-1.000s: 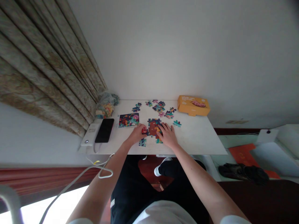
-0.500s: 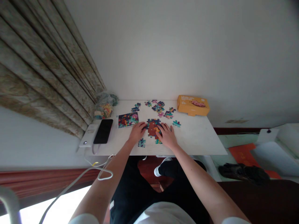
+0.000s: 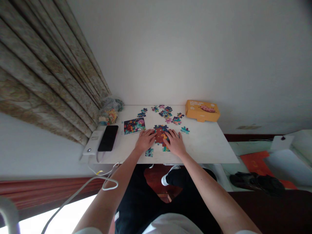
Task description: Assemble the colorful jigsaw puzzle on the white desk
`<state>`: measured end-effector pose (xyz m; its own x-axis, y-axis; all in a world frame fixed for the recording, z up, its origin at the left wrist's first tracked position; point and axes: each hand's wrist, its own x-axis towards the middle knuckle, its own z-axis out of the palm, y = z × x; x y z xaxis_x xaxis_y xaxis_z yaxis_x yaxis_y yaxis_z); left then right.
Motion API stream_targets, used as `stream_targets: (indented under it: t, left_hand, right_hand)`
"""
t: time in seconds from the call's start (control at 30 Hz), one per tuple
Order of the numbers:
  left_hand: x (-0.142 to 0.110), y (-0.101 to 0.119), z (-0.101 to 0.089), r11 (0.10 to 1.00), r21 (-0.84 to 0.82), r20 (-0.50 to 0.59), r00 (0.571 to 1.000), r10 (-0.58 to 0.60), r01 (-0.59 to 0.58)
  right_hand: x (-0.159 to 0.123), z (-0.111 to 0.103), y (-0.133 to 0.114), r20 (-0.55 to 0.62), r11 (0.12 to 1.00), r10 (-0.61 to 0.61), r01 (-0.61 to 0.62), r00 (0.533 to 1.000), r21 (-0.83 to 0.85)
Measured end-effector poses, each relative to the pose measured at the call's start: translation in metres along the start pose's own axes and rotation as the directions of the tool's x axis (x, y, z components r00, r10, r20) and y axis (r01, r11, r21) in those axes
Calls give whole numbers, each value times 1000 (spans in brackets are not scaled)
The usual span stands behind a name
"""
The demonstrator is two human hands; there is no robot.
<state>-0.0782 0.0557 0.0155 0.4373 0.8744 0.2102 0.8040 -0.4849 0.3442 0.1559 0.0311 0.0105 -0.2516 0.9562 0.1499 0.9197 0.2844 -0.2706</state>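
Observation:
A partly joined colourful jigsaw block (image 3: 161,133) lies on the white table (image 3: 207,143) in front of me. My left hand (image 3: 145,139) lies flat on the block's left edge with fingers stretched out. My right hand (image 3: 175,142) rests flat over its right side, fingers spread. One loose piece (image 3: 149,152) lies just below my left hand, and another (image 3: 184,130) lies to the right of my right hand. Several loose pieces (image 3: 168,113) are scattered further back.
A printed reference picture (image 3: 134,125) lies left of the block. A black phone (image 3: 108,137) rests on a white power bank (image 3: 91,146) at the left edge, by a bag (image 3: 109,112). An orange box (image 3: 202,110) stands at back right. Curtains hang left.
My left hand has moved right and flattened onto the block's left edge; the red piece seen under its fingers a second ago is no longer visible apart. My right hand barely moved.

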Motion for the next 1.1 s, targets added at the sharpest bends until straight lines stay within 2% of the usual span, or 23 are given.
stream_targets:
  t: [0.23, 0.5, 0.63, 0.77, 0.87, 1.0, 1.1]
  left_hand:
    - [0, 2, 1, 996, -81, -28, 999, -43, 40]
    - [1, 2, 2, 998, -45, -6, 999, -43, 42]
    - [0, 2, 0, 998, -65, -29, 999, -23, 21]
    - [-10, 2, -2, 994, -108, -81, 997, -19, 10]
    - [-23, 3, 0, 993, -114, -61, 998, -2, -5]
    - [-35, 4, 4, 994, -107, -52, 998, -32, 27]
    - [-35, 5, 4, 993, -112, -80, 995, -53, 44]
  right_hand:
    - [0, -1, -1, -6, 1000, -7, 7, 1000, 4]
    - [0, -1, 0, -6, 1000, -12, 12, 1000, -6]
    - [0, -2, -1, -5, 1000, -10, 10, 1000, -3]
    - [-1, -3, -2, -2, 1000, -10, 10, 1000, 11]
    - [0, 0, 1, 12, 999, 2, -2, 1000, 46]
    - [13, 3, 17, -18, 988, 51, -48, 999, 148]
    - [39, -1, 34, -91, 982, 68, -51, 993, 179]
